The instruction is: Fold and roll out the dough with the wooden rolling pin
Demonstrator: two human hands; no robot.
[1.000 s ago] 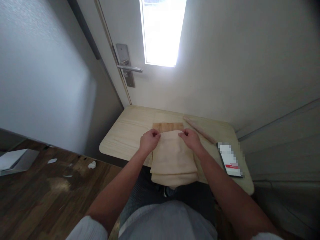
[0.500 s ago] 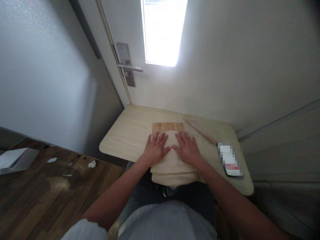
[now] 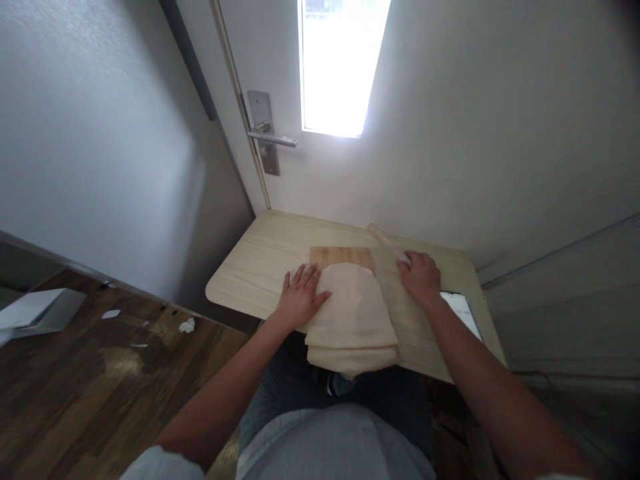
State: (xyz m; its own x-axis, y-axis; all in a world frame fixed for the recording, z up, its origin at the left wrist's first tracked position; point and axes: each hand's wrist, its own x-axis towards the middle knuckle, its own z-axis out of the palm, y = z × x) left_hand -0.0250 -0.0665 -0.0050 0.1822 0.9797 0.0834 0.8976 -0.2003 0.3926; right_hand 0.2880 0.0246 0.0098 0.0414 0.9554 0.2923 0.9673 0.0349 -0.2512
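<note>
A flat, pale sheet of dough (image 3: pixel 353 310) lies over a wooden board (image 3: pixel 345 255), its folded lower end hanging past the table's near edge. My left hand (image 3: pixel 303 298) rests flat with fingers spread on the left side of the dough, near the board. To the right, my right hand (image 3: pixel 421 277) is closed around the lower end of a thin wooden rolling pin (image 3: pixel 387 241). The pin slants toward the door, and its gripped end is hidden by my fingers.
The light wood table (image 3: pixel 265 257) stands against a door with a metal handle (image 3: pixel 273 139). A phone (image 3: pixel 463 313) lies by my right forearm. On the floor at left are a white box (image 3: pixel 50 313) and paper scraps (image 3: pixel 187 325).
My right hand has left the dough, moved right and closed on the rolling pin, whose far end has shifted slightly. My left hand stays at the dough's left side.
</note>
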